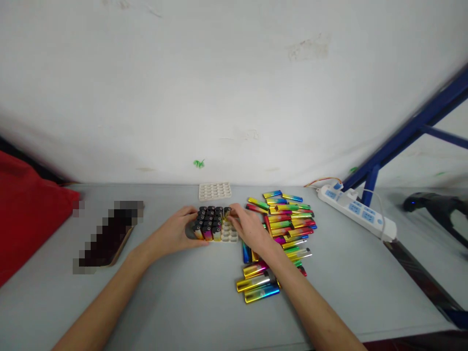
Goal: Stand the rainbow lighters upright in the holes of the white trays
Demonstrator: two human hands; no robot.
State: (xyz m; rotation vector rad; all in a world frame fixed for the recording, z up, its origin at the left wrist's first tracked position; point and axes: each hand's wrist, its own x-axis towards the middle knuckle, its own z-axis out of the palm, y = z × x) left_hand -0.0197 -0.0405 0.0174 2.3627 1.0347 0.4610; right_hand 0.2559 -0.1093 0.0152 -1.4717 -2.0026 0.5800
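Note:
A white tray with oval slots (229, 235) lies on the table, and several metallic lighters (208, 229) stand upright in its left part, black tops up. My left hand (179, 231) wraps around the left side of that tray and the lighters, fingers at the back and thumb at the front. At the back row, my right hand (248, 226) pinches a lighter (227, 213) by its top, beside the standing ones. How deep it sits in its slot is hidden by my fingers. Right of the tray, partly under my right forearm, spreads a pile of loose shiny coloured lighters (288, 224).
A second slotted white tray (215, 191) lies near the wall. A blurred-out dark phone-like object (111, 236) rests at left, near red cloth (29, 209). At right are a power strip (358, 212), a blue metal frame (398, 139) and a black device (435, 207).

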